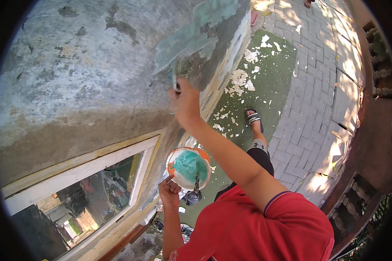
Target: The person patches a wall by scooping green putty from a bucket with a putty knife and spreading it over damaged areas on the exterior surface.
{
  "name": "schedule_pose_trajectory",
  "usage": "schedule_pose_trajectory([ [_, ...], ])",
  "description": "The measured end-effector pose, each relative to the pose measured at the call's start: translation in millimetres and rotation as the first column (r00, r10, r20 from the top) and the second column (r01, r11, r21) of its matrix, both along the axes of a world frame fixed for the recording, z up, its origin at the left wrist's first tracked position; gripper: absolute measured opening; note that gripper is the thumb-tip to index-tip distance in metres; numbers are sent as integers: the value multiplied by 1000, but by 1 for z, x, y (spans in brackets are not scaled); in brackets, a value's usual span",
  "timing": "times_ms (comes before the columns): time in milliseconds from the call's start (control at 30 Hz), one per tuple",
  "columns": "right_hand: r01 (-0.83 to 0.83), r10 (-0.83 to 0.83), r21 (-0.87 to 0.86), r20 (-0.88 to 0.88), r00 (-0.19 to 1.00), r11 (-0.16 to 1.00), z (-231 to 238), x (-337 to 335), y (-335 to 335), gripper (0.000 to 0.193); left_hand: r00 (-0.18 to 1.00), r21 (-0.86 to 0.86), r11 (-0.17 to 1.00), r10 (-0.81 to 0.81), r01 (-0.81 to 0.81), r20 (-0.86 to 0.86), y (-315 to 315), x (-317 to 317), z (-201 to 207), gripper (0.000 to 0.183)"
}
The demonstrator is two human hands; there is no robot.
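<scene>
My right hand (187,102) is raised against the wall, closed round the dark handle of a putty knife (175,78). The thin, pale blade meets the wall edge-on and is partly blurred. Above it, a fresh pale green smear (183,45) runs up over the grey, patchy wall (74,65). Lower down, my left hand (169,193) has its fingers curled at the near-left edge of an orange and white bucket (207,167). Whether it grips the rim or a bail is hard to see. Inside lies green paste (189,164), with a dark stick-like tool (197,180) leaning at its right side.
A window with a white frame (82,172) is set in the wall at lower left. Paint flakes (239,78) litter the green ground (274,74) beside the wall. Grey paving (305,95) extends rightward to a dark balustrade (381,65). My sandalled foot (253,116) stands on the green strip.
</scene>
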State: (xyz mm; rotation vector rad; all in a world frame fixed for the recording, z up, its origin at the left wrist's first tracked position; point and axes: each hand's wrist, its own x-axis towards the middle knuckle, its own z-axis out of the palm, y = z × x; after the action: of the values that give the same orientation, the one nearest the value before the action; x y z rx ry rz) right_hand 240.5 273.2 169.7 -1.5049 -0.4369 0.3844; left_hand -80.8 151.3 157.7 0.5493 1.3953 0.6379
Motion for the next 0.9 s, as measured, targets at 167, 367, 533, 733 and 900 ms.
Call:
schedule_pose_trajectory([
  [167, -47, 70, 137, -166, 984, 989, 36, -11, -31, 14, 1000, -3, 1000, -4, 4, 5, -5, 2, -5, 49],
  [367, 189, -203, -133, -99, 974, 973, -87, 43, -13, 16, 1000, -19, 1000, -1, 1, 3, -14, 2, -6, 49],
  [533, 124, -130, -65, -110, 985, 990, -70, 16, 18, 15, 1000, -41, 999, -9, 9, -2, -18, -1, -9, 45],
  [733, 43, -46, 260, 7, 999, 965, 41, -39, -18, 20, 1000, -75, 997, -17, 18, 7, -23, -11, -25, 46],
  [900, 168, -167, -14, 68, 984, 986, -15, 11, -42, 19, 999, -71, 997, 22, -23, -27, -27, -15, -23, 45],
])
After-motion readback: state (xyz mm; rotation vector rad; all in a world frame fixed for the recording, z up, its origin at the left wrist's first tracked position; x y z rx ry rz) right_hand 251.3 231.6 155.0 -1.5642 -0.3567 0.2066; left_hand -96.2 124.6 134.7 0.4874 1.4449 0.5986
